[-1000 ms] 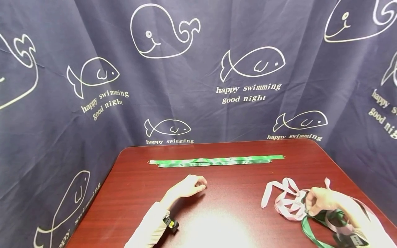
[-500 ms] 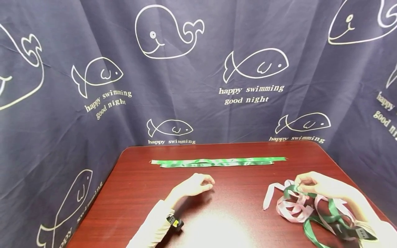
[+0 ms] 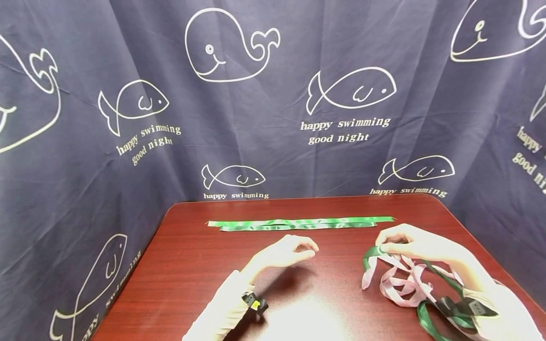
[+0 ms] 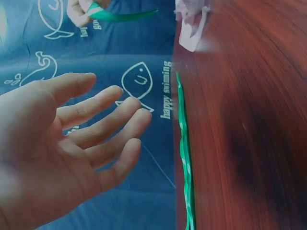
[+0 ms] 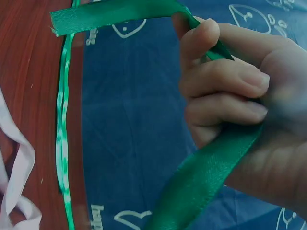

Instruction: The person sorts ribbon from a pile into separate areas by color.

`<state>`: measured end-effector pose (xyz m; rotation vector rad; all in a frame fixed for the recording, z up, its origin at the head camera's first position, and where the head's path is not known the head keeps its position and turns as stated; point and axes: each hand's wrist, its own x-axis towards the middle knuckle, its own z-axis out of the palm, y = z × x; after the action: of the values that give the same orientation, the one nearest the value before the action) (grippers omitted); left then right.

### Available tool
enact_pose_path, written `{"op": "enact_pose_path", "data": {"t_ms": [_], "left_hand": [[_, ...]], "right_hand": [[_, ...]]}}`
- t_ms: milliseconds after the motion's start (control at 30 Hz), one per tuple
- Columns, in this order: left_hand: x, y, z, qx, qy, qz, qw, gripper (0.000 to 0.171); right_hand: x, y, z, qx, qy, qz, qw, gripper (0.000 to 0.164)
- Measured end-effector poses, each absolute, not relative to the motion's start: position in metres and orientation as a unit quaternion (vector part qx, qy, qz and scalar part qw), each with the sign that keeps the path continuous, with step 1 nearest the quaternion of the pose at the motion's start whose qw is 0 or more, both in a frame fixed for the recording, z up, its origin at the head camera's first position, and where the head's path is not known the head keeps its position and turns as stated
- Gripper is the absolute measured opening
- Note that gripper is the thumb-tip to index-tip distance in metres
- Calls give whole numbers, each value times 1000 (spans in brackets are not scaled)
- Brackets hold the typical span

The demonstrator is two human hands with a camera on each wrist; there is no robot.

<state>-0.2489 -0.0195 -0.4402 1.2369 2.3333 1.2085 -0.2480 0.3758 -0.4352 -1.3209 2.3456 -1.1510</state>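
My right hand (image 3: 409,241) pinches a dark green ribbon (image 5: 115,17) near one end, and in the right wrist view the ribbon runs through the curled fingers and trails out below. Its short free end hangs from the fingertips above a tangled pink ribbon (image 3: 403,289) on the table. To the left, my left hand (image 3: 283,251) hovers over the table with nothing in it; the left wrist view shows its palm (image 4: 38,158) and loosely spread fingers. Farther back, two green ribbons (image 3: 298,223) lie flat side by side.
The reddish-brown wooden table (image 3: 192,265) has rounded far corners. Behind it and at both sides hangs a dark blue curtain (image 3: 264,118) with white whales, fish and lettering. More of the green ribbon (image 3: 426,319) loops near the right forearm.
My right hand has lifted the green ribbon out of the pink tangle and moved left with its end. The left hand has drifted right, toward the other hand.
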Motion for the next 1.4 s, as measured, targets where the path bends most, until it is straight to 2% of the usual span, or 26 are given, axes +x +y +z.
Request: {"op": "enact_pose_path", "data": {"t_ms": [100, 300, 500, 567, 733, 900, 1067, 1200, 1300, 1400], "left_hand": [[-240, -14, -436, 393, 775, 473, 148, 19], [-215, -2, -427, 318, 665, 628, 249, 33], [-214, 11, -425, 392, 648, 613, 223, 30], [-214, 13, -426, 407, 623, 626, 232, 28], [-213, 15, -428, 371, 615, 651, 247, 26], [-217, 13, -429, 357, 679, 609, 201, 22], [-227, 2, -434, 371, 689, 596, 181, 17], [-230, -9, -438, 349, 694, 595, 205, 18], [-230, -21, -440, 326, 682, 607, 243, 22], [-232, -31, -440, 320, 680, 608, 257, 20]], "right_hand": [[-220, 330, -380, -441, 802, -387, 111, 24], [-208, 292, -361, -401, 832, -369, 104, 14], [-215, 275, -367, -435, 802, -393, 116, 14], [-216, 270, -369, -434, 797, -401, 124, 13], [-218, 258, -373, -418, 802, -406, 129, 8], [-222, 257, -378, -427, 799, -405, 119, 7], [-227, 272, -381, -432, 789, -421, 115, 9], [-229, 287, -383, -422, 793, -421, 125, 9], [-231, 296, -384, -420, 797, -414, 130, 8], [-230, 305, -384, -402, 823, -386, 107, 8]]}}
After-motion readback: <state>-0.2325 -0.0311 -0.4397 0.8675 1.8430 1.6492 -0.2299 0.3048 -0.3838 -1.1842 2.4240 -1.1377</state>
